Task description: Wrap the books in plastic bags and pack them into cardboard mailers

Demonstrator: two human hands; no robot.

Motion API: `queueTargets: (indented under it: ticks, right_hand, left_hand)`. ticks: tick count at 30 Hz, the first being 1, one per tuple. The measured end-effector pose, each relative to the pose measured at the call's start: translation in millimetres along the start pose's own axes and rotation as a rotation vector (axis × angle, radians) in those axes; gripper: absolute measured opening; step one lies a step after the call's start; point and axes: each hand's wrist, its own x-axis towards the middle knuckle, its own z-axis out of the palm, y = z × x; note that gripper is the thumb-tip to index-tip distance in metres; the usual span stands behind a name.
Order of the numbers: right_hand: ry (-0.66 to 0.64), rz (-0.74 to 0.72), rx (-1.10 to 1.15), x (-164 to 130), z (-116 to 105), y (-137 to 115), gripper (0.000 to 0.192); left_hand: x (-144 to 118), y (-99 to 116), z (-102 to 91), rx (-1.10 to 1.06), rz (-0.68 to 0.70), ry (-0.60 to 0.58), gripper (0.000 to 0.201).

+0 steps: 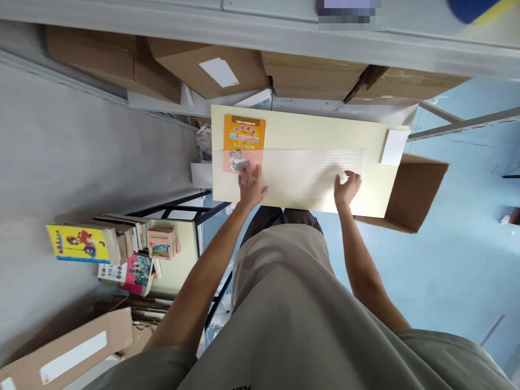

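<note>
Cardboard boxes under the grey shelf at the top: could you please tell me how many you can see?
4: one at far left, one bearing a white label, one in the middle, one at right. More may be hidden behind them.

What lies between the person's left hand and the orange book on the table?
A clear sheet covers the lower part of the orange book. The left hand rests on that sheet at the book's lower edge, so the sheet separates them. The right hand holds the sheet's near edge further along.
</note>
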Motion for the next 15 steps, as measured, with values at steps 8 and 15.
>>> queueTargets:
  ticks: [8,15]
  right_hand:
    - [-0.764,-0.276,0.091,-72,135,-172,0.034]
    - [-0.84,-0.156,0.07,-73,168,-192,0.047]
  left_hand:
    - [18,-38,-36.7,-0.113,0.16,-0.087,0.097]
    - [79,-76,-85.0,-0.478,0.042,0.155,0.055]
